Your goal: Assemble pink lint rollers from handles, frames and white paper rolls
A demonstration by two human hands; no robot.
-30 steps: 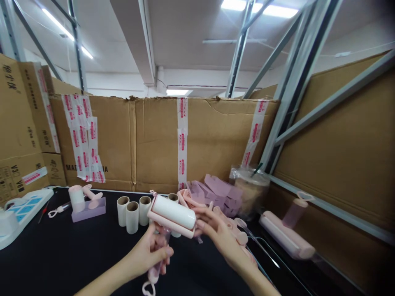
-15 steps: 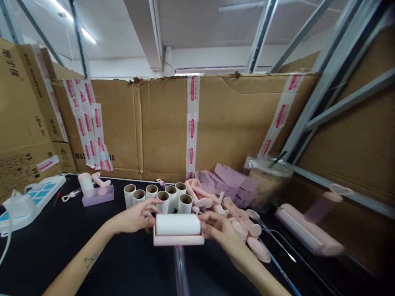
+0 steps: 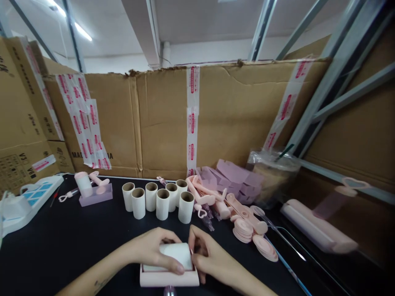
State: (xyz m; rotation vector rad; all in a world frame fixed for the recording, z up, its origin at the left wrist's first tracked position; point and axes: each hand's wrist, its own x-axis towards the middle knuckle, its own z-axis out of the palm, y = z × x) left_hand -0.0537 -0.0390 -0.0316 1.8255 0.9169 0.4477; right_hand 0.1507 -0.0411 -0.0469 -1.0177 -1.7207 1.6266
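Note:
Low in the middle lies a lint roller: a white paper roll [image 3: 176,254] set in a pale pink holder [image 3: 169,279], with a bit of its clear purple handle [image 3: 169,291] at the bottom edge. My left hand [image 3: 159,253] is wrapped over the roll, thumb across its front. At the roll's right end, the fingers of my right hand [image 3: 206,255] are pinched together against the holder's end; a small pink edge shows there, the rest is hidden. Beyond my hands stand several white rolls with brown cores [image 3: 162,204].
Pink plastic parts [image 3: 212,197] and stacked pink discs [image 3: 242,230] lie to the right, before folded purple sheets [image 3: 230,181]. A finished-looking pink roller [image 3: 319,226] is at far right. At left are a purple box [image 3: 97,195] and a power strip [image 3: 40,196]. Cardboard [image 3: 160,123] walls the back.
The roller has come down and closer to me. My left hand has gone from the roll's left end to over its top. My right hand still works at the right end.

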